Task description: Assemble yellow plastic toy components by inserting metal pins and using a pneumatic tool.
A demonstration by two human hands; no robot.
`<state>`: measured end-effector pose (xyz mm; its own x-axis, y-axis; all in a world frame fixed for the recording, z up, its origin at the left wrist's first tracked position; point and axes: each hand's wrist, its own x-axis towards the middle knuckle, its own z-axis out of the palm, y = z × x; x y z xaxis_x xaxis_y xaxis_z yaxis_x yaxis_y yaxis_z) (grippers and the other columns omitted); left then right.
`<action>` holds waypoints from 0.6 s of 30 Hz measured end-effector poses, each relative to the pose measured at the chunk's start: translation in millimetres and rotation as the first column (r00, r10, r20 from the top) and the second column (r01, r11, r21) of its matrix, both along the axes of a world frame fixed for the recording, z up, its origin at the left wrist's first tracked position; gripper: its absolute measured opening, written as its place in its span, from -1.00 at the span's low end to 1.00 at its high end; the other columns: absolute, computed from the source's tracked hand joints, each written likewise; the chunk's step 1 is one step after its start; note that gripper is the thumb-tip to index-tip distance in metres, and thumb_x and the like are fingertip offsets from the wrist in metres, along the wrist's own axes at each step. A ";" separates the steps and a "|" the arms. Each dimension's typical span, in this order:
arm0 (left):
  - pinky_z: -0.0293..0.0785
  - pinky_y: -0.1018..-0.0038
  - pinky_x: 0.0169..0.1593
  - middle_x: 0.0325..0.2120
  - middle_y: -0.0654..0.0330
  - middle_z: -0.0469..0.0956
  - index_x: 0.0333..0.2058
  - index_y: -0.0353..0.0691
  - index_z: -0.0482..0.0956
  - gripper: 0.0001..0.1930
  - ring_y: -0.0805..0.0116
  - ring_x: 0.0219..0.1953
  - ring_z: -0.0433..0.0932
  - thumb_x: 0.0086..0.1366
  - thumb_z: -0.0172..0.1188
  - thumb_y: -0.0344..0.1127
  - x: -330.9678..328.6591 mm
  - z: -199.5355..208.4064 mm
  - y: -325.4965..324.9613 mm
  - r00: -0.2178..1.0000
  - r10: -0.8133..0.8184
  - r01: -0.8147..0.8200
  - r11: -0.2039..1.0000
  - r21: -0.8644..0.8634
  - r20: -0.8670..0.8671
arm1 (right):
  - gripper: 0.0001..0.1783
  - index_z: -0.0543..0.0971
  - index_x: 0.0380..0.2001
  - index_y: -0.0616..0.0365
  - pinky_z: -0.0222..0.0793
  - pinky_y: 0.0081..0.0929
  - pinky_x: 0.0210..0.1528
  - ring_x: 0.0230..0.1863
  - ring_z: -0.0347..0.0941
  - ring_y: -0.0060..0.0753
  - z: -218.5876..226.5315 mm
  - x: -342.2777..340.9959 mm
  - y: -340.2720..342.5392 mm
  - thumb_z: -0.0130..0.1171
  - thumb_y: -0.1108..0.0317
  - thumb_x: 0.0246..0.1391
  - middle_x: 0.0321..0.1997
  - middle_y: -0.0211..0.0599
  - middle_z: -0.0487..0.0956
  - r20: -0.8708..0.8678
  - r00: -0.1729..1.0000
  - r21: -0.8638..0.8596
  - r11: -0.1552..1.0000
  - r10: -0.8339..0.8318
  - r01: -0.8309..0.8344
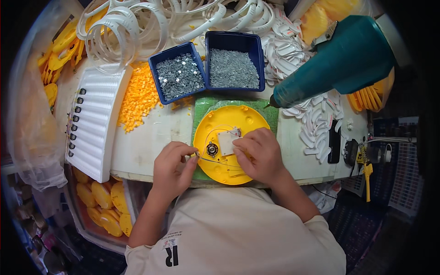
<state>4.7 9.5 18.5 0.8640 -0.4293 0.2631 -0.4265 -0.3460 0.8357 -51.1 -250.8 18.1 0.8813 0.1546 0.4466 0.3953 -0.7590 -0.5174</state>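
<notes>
A round yellow plastic housing [220, 176] lies on the green mat in front of me, its hollow side up. Inside it are a white rectangular box [226, 145] and a small round black speaker [211, 149]. Thin wires [213, 160] run across the housing from these parts. My left hand [175, 164] is at the housing's left rim, thumb and forefinger pinched on a wire's end. Curled over the right side, my right hand [261, 153] has its fingertips at the white box's right edge. Whatever those fingers grip is hidden.
Two blue bins [236, 68] of small metal parts stand behind the housing. A teal power screwdriver [330, 64] hangs at the right, its tip near the mat [274, 110]. Orange clips [136, 98] and a white foam tray [98, 119] with speakers lie left; white curved pieces [316, 133] lie right.
</notes>
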 end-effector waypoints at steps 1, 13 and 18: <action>0.45 0.54 -0.30 -0.36 0.19 0.57 -0.21 -0.33 0.61 -0.87 0.44 -0.39 0.49 0.26 0.30 -0.59 -1.7 3.1 -0.6 0.995 0.012 -0.014 1.000 -0.019 -0.102 | -0.66 0.68 -0.15 0.10 0.41 -0.17 -0.09 -0.19 0.52 -0.13 5.8 2.5 -0.1 0.45 0.42 -0.07 -0.20 -0.24 0.60 -0.008 1.000 -0.001 1.000 -0.010 0.010; 0.30 0.64 -0.39 -0.44 0.34 0.53 -0.32 -0.31 0.58 -0.91 0.70 -0.47 0.36 0.40 0.30 -0.47 -23.6 -9.9 -4.3 0.868 0.115 -0.235 0.952 -0.197 -0.482 | -0.43 0.70 0.04 0.12 0.44 -0.20 0.14 -0.07 0.56 -0.23 19.1 41.9 53.0 0.44 0.36 -0.16 -0.34 -0.40 0.60 0.044 0.951 -0.207 0.934 0.305 -0.290; 0.34 0.66 -0.30 -0.41 0.38 0.56 -0.30 -0.30 0.58 -0.86 0.71 -0.41 0.39 0.47 0.24 -0.39 -23.4 -11.6 -8.0 0.715 0.071 -0.330 0.911 -0.246 -0.695 | -0.51 0.71 -0.04 0.08 0.43 -0.16 0.14 -0.09 0.54 -0.20 22.7 42.1 47.9 0.44 0.36 -0.16 -0.31 -0.37 0.62 -0.044 0.950 -0.139 0.939 0.310 -0.313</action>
